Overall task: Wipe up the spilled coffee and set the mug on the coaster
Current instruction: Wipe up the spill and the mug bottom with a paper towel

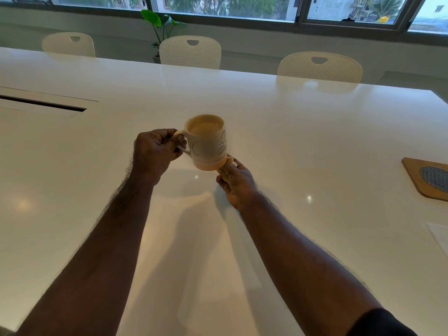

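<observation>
A white mug (208, 144) with a grey pattern and milky coffee inside hangs a little above the white table (303, 132). My left hand (155, 154) grips its handle from the left. My right hand (236, 183) holds a coffee-stained wad of tissue (224, 172) pressed against the mug's lower right edge and base. A wooden coaster (417, 180) with a woven grey centre lies at the far right edge of the table, well away from the mug. No puddle shows on the table surface.
A white paper sheet (438, 236) lies near the right edge below the coaster. A dark cable slot (43, 104) is cut into the table at the left. Three white chairs (190, 53) stand along the far side, with a potted plant (160, 23) behind.
</observation>
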